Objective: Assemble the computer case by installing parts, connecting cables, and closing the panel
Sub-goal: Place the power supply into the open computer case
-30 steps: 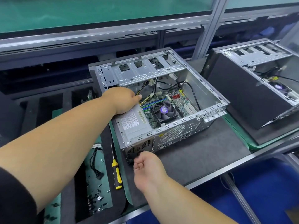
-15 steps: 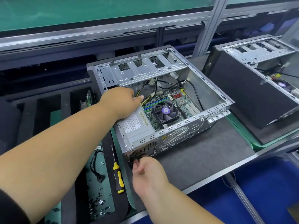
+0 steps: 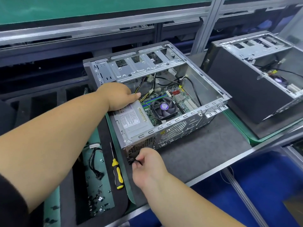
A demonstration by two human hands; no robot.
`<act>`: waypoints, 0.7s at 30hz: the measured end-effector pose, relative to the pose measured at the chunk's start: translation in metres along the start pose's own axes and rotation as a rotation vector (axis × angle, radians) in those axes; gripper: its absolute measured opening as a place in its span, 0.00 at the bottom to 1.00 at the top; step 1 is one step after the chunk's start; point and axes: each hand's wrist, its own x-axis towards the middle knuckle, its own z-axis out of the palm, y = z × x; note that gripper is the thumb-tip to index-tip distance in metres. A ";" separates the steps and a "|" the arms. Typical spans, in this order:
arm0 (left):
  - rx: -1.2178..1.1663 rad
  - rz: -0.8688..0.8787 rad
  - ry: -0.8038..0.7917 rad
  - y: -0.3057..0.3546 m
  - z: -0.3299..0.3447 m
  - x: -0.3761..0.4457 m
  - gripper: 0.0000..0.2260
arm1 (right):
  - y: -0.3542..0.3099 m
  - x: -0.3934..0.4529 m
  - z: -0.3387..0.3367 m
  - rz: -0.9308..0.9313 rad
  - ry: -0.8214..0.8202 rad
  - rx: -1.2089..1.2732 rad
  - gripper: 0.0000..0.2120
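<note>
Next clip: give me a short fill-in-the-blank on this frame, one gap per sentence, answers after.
1. The left hand rests on the silver ____ inside the open case.
2. The right hand pinches something small at the case's ____ wall.
3. The screwdriver has a black and ____ handle.
4. The cooling fan has a ____ centre label.

Missing words: power supply; rear; yellow; purple

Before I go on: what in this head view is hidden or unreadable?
- What the right hand pinches at the open silver computer case rear corner: fingers cover it.
- Grey power supply label text: too small.
- Left hand fingertips: hidden behind the knuckles.
</note>
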 end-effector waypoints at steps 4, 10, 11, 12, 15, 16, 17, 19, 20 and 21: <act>-0.031 -0.003 -0.056 -0.003 -0.003 0.001 0.30 | 0.001 -0.001 -0.001 -0.007 -0.044 -0.007 0.08; 0.009 0.007 -0.038 0.000 -0.003 -0.002 0.29 | -0.013 -0.004 -0.004 -0.070 -0.084 -0.262 0.05; 0.007 0.009 -0.026 -0.001 -0.003 -0.003 0.30 | -0.017 -0.005 -0.005 -0.074 -0.100 -0.346 0.04; 0.001 0.007 -0.015 -0.001 -0.003 -0.003 0.30 | -0.020 -0.004 -0.007 -0.084 -0.111 -0.474 0.04; -0.014 -0.006 -0.008 0.000 -0.003 -0.004 0.29 | -0.034 -0.012 -0.011 -0.160 -0.097 -0.948 0.14; -0.019 -0.012 -0.012 0.001 -0.004 -0.004 0.28 | -0.040 -0.018 -0.011 -0.214 -0.091 -1.087 0.18; -0.024 -0.017 -0.015 0.001 -0.005 -0.004 0.28 | -0.046 -0.025 -0.011 -0.298 -0.098 -1.223 0.19; -0.026 -0.024 -0.024 0.002 -0.006 -0.006 0.28 | -0.060 -0.034 -0.010 -0.498 -0.133 -1.412 0.17; -0.017 -0.032 -0.023 0.002 -0.006 -0.007 0.28 | -0.067 -0.037 -0.008 -0.558 -0.156 -1.443 0.16; 0.003 -0.043 -0.018 0.003 -0.007 -0.009 0.28 | -0.073 -0.041 -0.007 -0.581 -0.187 -1.449 0.14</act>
